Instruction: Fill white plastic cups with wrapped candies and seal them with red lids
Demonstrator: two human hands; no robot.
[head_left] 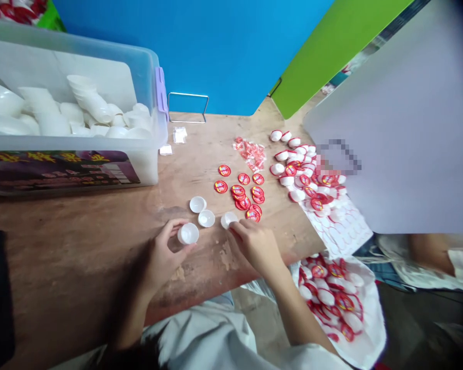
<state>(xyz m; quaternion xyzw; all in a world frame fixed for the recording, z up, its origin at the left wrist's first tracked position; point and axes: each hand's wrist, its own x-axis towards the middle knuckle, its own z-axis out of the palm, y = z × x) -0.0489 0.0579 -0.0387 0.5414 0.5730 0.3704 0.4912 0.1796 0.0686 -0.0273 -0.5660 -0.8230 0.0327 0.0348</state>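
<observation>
My left hand (171, 244) is closed around a small white cup (188, 234), its open mouth facing up. Two more white cups, one (198, 204) behind the other (206, 219), stand on the wooden table just beyond it. My right hand (250, 237) pinches the rim of another white cup (228, 220) to the right of these. Red round lids (238, 193) lie scattered and partly overlapping behind my right hand. Farther back is a pile of small red-and-clear packets (253, 155).
A clear bin (148, 164) of white cups stands at the left. White-and-red filled pieces (293, 167) are heaped at the right. Below the table edge hangs a white sack (374, 318) of similar pieces. Blue (200, 51), green and pale panels rise behind. Another person's arm (428, 252) shows at the right.
</observation>
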